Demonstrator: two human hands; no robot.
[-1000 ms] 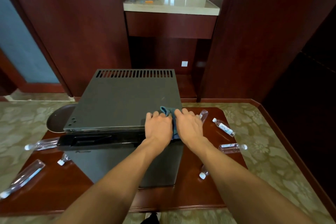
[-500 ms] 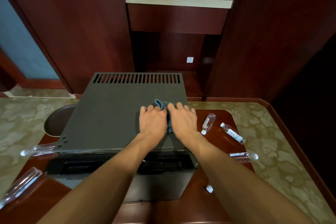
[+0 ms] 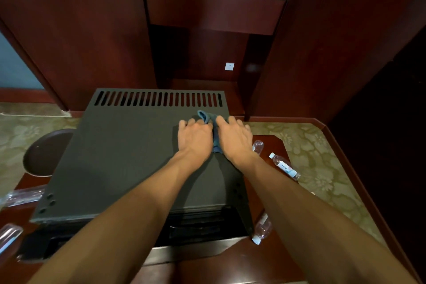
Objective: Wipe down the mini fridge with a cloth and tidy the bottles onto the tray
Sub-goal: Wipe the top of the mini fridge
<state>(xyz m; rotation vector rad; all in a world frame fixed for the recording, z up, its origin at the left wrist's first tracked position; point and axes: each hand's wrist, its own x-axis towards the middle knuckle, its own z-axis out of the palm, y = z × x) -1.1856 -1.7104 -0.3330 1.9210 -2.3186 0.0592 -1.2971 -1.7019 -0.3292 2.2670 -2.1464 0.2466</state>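
Both hands lie flat, fingers nearly straight, pressing a blue cloth point(image 3: 213, 132) onto the fridge point(image 3: 129, 154) top; neither grip curls round it. The left hand point(image 3: 196, 135) and right hand point(image 3: 234, 137) sit side by side, thumbs nearly meeting, the cloth showing in the gap between them and bunching out in a soft fold past the fingertips, near the far right corner.

The fridge is a matte dark grey box, its flat top cut with a row of narrow vent slots point(image 3: 159, 98) along the far edge and small round holes at the near corners. It stands on a glossy reddish wood desk point(image 3: 230, 265) with a chamfered corner.

A round, dark brown tray point(image 3: 43, 154) with a raised rim lies at the left, partly hidden behind the fridge.

Clear plastic bottles lie on their sides around the fridge: one with a white label point(image 3: 284, 166) at the right, another point(image 3: 257, 146) just beside the right wrist, one with a white cap point(image 3: 261, 229) by the front right corner, and two more point(image 3: 22, 197) point(image 3: 8, 236) at the left edge.
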